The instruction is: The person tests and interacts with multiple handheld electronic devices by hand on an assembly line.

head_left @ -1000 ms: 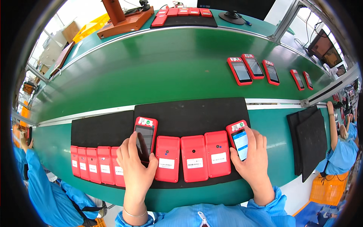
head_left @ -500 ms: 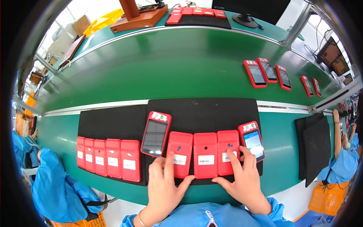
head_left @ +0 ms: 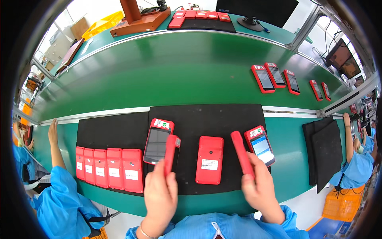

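Note:
My left hand (head_left: 160, 195) is closed on a red handheld terminal (head_left: 171, 151), which stands on its narrow side, tilted up from the black mat (head_left: 191, 119). Another red terminal (head_left: 240, 151) is gripped edge-on by my right hand (head_left: 259, 187). Between the two hands one red terminal (head_left: 210, 159) lies back up, with a white label and a round camera spot. A screen-up terminal (head_left: 157, 140) lies behind the left-held one and is partly covered by it. Beside my right hand, a screen-up terminal (head_left: 260, 147) has a lit blue and white display.
Several red terminals (head_left: 114, 169) lie back up in a row at left. More lie screen up on the green conveyor (head_left: 179, 67), and others (head_left: 201, 15) beyond it. Black mats (head_left: 327, 155) are stacked at right. A co-worker's raised hand (head_left: 53, 131) is at far left.
Both hands have picked up the terminals on either side of the middle one and tipped them on edge. At far left a co-worker's arm has reached up onto the table.

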The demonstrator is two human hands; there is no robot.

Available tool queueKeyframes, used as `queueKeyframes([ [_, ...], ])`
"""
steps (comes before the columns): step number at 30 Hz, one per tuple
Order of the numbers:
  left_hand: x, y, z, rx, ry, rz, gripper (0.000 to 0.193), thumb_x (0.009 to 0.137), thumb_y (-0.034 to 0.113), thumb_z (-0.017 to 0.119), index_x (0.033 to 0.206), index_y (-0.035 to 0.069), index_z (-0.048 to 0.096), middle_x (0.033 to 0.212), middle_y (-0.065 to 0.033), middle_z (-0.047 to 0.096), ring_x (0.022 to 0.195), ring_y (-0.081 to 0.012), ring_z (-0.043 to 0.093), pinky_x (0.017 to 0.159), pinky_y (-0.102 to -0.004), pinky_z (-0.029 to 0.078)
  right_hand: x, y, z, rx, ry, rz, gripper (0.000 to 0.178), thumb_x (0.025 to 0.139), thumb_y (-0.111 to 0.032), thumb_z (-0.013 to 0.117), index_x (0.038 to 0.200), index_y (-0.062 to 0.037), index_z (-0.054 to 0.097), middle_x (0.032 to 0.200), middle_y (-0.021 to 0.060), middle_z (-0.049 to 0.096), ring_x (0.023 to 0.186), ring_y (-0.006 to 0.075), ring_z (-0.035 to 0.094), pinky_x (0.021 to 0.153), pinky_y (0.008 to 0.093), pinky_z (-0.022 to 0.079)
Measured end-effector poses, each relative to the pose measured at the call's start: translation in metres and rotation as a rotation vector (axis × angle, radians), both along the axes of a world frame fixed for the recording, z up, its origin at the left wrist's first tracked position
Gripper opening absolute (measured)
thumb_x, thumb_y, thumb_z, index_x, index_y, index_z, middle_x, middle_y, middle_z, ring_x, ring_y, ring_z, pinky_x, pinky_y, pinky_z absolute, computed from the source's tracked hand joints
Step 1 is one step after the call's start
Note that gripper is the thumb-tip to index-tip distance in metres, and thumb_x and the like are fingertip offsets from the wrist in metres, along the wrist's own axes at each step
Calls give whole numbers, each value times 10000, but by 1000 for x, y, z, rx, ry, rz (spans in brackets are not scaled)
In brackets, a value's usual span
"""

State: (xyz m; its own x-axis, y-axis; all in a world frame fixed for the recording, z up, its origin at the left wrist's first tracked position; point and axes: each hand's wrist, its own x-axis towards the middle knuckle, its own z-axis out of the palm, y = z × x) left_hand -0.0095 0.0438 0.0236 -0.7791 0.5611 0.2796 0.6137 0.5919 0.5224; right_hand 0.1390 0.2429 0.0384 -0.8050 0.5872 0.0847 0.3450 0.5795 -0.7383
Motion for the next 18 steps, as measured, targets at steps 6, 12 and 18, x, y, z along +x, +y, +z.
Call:
queueKeyframes([
  [6,-9,-8,-5,145,-268,53,433,915,107,619,1273,-82,467,1137,-200,482,991,-314,529,854,-367,461,9,-6,6,255,-237,-78,512,853,-115,614,1312,48,454,1057,223,556,885,349,586,745,403,505],
  [12,12,11,-14,-70,-66,40,827,721,218,822,1353,-81,381,1221,-228,378,1140,-376,381,962,-455,359,-19,-13,-24,574,-151,-49,632,760,-266,737,1238,65,491,1151,267,463,970,391,483,803,459,448],
  [18,14,7,-16,-58,-60,88,732,673,162,809,1265,-30,423,1162,-200,413,1104,-351,414,941,-453,383,-22,-11,-32,561,-84,-95,572,721,-197,710,1204,38,513,1103,238,472,939,378,491,790,461,439],
])
